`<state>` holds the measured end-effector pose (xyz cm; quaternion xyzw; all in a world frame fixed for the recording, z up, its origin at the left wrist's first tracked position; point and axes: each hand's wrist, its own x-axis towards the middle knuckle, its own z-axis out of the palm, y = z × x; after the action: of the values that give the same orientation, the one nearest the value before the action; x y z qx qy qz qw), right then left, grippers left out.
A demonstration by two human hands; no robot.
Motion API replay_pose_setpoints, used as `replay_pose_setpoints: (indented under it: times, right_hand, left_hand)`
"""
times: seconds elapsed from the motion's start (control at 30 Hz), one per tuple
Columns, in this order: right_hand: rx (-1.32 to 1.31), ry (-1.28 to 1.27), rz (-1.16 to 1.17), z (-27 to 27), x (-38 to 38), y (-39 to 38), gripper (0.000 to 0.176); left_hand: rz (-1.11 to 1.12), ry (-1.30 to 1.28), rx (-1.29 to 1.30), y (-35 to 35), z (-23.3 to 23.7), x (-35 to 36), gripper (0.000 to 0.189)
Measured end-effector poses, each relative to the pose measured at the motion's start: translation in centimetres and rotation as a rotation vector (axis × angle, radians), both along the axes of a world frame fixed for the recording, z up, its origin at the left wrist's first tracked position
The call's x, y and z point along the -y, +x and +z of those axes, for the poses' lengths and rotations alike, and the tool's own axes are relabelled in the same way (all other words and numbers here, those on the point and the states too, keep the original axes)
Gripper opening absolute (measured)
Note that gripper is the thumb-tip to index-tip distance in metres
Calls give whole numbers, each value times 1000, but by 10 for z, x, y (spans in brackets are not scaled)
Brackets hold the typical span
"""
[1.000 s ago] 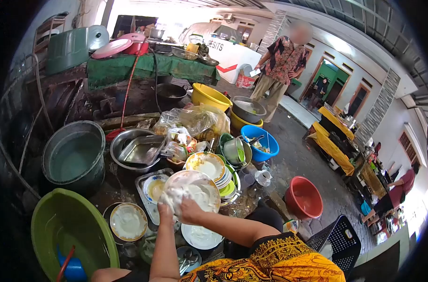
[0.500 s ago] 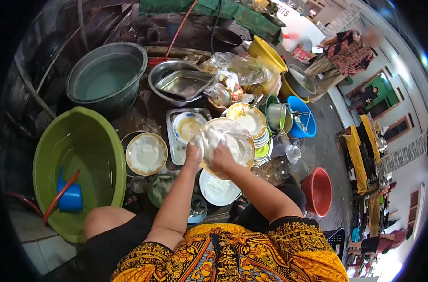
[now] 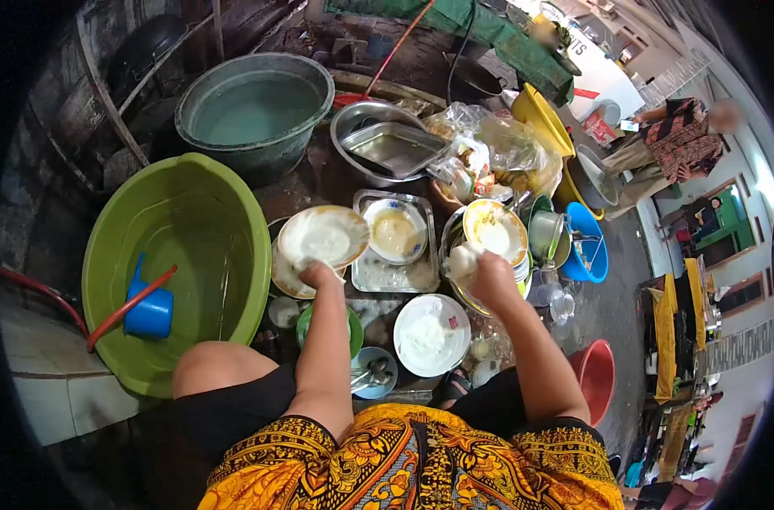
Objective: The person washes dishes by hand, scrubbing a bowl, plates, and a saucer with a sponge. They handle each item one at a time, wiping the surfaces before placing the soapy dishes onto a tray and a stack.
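My left hand [image 3: 319,274] grips the near edge of a soapy plate with a gold rim [image 3: 325,237], held over another gold-rimmed plate [image 3: 290,276] beside the green tub. Away to the right, my right hand [image 3: 492,280] is closed round a white, foamy sponge [image 3: 462,261]. Just beyond it a stained plate [image 3: 495,231] tops a stack of dishes. Between my hands a metal tray [image 3: 394,277] carries a blue-rimmed plate [image 3: 397,231]. Nearer to me is a white basin with suds [image 3: 432,335], and left of it a small blue bowl [image 3: 373,372] with spoons.
A green tub [image 3: 191,348] with a blue dipper [image 3: 149,313] stands at the left, a dark water tub [image 3: 255,106] behind it. Farther off are a steel bowl [image 3: 353,127] and plastic bags [image 3: 523,153]. At right are a blue basket [image 3: 595,255], a red basin [image 3: 593,382] and a standing person [image 3: 689,140].
My hands have moved apart. The left has carried the plate leftward over the other gold-rimmed plate, while the right has let go of it and moved right with the sponge. The view has shifted.
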<state>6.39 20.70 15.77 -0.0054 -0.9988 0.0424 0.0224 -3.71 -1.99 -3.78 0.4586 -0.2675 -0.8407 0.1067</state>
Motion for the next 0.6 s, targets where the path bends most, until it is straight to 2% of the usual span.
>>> replay_pose_setpoints:
  times: [0.03, 0.07, 0.1, 0.17, 0.2, 0.23, 0.27, 0.37, 0.47, 0.5, 0.53, 0.57, 0.6]
  right_hand:
    - [42, -30, -116, 13, -1, 1, 26]
    - [96, 24, -158, 29, -2, 3, 26]
    - [152, 77, -202, 51, 5, 7, 26]
    - [117, 92, -176, 58, -3, 17, 32]
    - [95, 34, -179, 56, -9, 20, 33]
    - [69, -24, -181, 52, -15, 23, 34]
    - [33, -131, -202, 41, -24, 25, 31]
    - [90, -41, -205, 40, -20, 26, 27]
    - [137, -88, -208, 24, -25, 19, 22]
    - [138, -106, -209, 20, -24, 19, 20]
    - [145, -121, -190, 25, -22, 22, 19]
    - [155, -136, -164, 31, -20, 24, 17]
    - [125, -170, -157, 37, -18, 29, 17]
  left_hand:
    - [-7, -52, 132, 8, 6, 6, 39]
    - [-8, -54, 132, 9, 4, 10, 39]
    - [6, -34, 241, 10, -1, 11, 38]
    - [30, 8, 462, 10, -19, 13, 37]
    - [-52, 118, 421, 0, -90, 14, 41]
    - [-57, 119, 419, 0, -105, 14, 41]
    - [-354, -97, 487, 2, -115, 14, 39]
    - [-1250, -799, 574, 10, -127, 14, 36]
    - [-2077, -1689, 389, 11, -147, 12, 36]
    - [-2281, -2050, 287, 9, -160, 12, 36]
    - [-2341, -2286, 268, -1, -210, 34, 42]
    - [-2306, -2343, 192, -22, -188, 1, 42]
    - [-2426, -2678, 146, -29, -192, -3, 43]
